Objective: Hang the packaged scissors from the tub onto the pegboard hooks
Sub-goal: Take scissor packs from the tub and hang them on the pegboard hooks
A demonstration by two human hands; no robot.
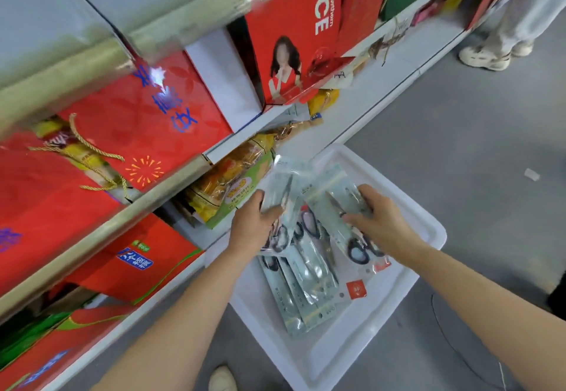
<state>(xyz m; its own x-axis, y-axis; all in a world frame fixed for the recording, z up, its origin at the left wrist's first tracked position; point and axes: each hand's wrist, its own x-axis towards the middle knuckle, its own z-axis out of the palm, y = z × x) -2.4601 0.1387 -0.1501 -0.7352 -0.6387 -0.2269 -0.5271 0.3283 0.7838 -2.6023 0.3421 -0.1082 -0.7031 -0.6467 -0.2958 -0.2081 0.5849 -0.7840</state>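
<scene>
Red boxes fill the shelves on the left side of the frame. A yellow snack bag lies on the low shelf, just left of the middle. The left hand is in the middle of the frame, over the tub. Its fingers curl round a pack of scissors and hold it up. Under the hands, more packs lie in a pile inside the white tub, low in the middle of the frame. The right hand is just right of the middle. It grips a second pack, with its thumb on top. The tub sits on the grey floor. In the upper right, someone's shoes stand on the floor.
</scene>
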